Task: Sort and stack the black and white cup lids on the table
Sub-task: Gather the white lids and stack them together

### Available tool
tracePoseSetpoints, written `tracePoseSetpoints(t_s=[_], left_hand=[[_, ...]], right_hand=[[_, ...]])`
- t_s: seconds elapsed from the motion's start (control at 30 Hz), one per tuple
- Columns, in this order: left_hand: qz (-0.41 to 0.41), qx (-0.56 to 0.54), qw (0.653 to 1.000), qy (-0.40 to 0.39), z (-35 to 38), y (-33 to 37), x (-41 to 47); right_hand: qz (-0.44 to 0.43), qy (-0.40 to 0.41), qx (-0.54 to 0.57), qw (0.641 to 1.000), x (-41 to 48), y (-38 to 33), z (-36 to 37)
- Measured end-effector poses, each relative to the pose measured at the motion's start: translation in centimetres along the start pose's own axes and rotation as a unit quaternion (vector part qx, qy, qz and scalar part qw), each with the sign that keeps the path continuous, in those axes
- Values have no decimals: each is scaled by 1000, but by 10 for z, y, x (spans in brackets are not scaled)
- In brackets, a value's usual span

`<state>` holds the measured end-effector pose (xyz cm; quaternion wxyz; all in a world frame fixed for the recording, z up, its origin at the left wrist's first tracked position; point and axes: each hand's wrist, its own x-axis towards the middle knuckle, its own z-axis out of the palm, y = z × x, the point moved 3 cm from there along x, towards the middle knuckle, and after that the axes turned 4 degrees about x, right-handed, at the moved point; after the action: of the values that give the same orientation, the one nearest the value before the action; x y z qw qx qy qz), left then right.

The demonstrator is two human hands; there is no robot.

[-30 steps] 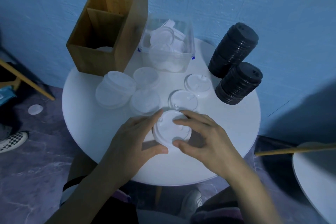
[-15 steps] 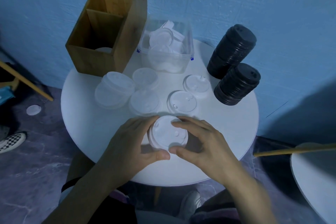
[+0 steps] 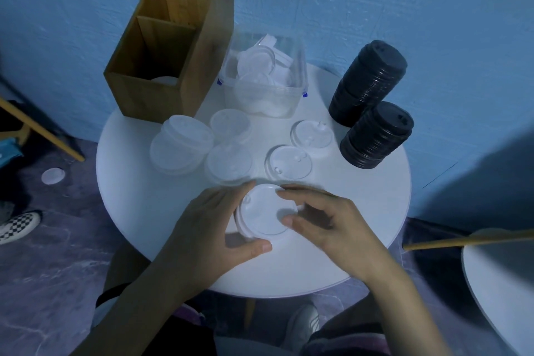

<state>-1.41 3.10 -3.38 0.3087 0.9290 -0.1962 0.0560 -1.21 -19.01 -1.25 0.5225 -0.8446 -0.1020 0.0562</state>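
Observation:
A small stack of white lids (image 3: 264, 212) sits near the front of the round white table (image 3: 361, 211). My left hand (image 3: 213, 228) cups its left side, thumb curled under the front edge. My right hand (image 3: 326, 220) grips its right side with fingers on the rim. Behind them lie two single white lids (image 3: 289, 163) (image 3: 312, 136) and three white lid stacks (image 3: 180, 147) (image 3: 229, 165) (image 3: 230, 124). Two leaning stacks of black lids (image 3: 368, 84) (image 3: 377, 136) stand at the right.
A wooden two-compartment box (image 3: 170, 46) stands at the back left. Beside it is a clear plastic tub (image 3: 265, 81) holding more white lids. One lid (image 3: 53, 176) lies on the floor at left. Another table's edge (image 3: 497, 283) shows at right.
Both hands have drawn the white lid stack slightly left and toward me, keeping hold of it. The rest of the table is unchanged.

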Motion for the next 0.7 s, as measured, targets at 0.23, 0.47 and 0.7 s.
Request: tracePoseSetpoints(t_s=[0.23,0.47,0.7], left_hand=[[-9,-11,1000,1,0,-1,2],[-8,-4,1000,4,-1,-1,-1],[8,-8,1000,-15,-4,-3,-3]], right_hand=[[-45,165,-73,983,18,5,-19],[-34,120,-217,968,23,19,-16],[0,96,-175,980,18,18,-20]])
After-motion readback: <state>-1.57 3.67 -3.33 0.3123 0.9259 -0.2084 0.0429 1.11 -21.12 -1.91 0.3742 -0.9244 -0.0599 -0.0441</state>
